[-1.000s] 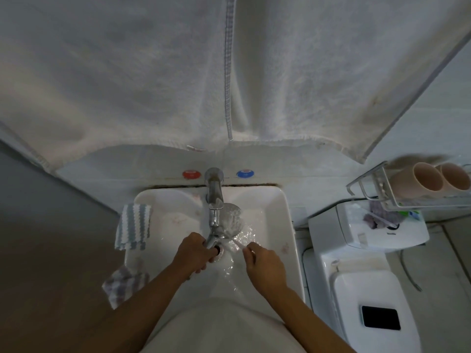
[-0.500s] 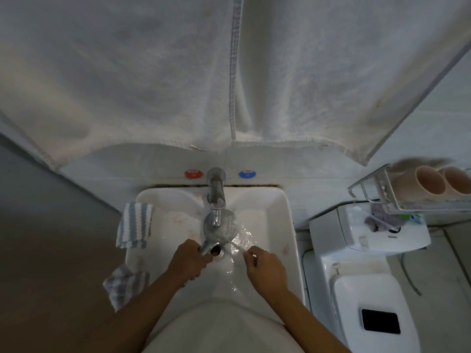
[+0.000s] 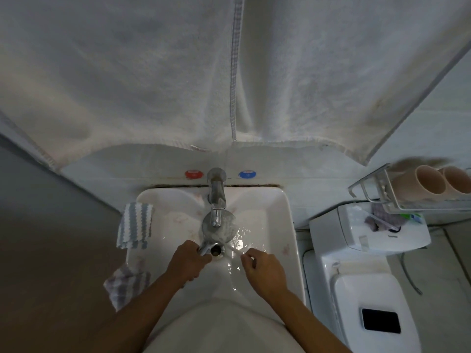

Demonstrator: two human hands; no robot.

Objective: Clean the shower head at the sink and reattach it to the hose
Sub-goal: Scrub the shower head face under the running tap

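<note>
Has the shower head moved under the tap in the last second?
Yes. The shower head has slid left, from right of the tap to directly beneath its spout.

Home bathroom, white sink (image 3: 285,225) with tap (image 3: 216,192), toilet (image 3: 367,289) beside, hanging towel (image 3: 153,72) above

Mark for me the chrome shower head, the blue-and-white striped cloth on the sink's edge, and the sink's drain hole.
chrome shower head (image 3: 223,226): head view, on its round face.
blue-and-white striped cloth (image 3: 135,225): head view, mid-cloth.
drain hole (image 3: 216,249): head view, on its dark centre.
</note>
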